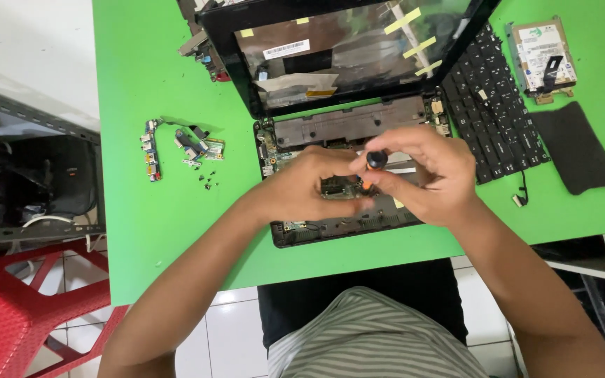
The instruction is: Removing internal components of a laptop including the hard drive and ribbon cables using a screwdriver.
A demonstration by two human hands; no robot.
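A small opened laptop lies on the green table with its keyboard removed and its circuit board exposed. My right hand is shut on a small screwdriver with a black cap and orange shaft, held upright over the board. My left hand rests on the laptop base beside the screwdriver tip, fingers curled over a small board part; whether it grips anything is hidden. The laptop's screen frame leans back, with yellow tape strips on it.
The detached black keyboard lies right of the laptop, with a hard drive and a dark pad beyond. Small circuit boards, connectors and loose screws sit at left. A red plastic chair stands lower left.
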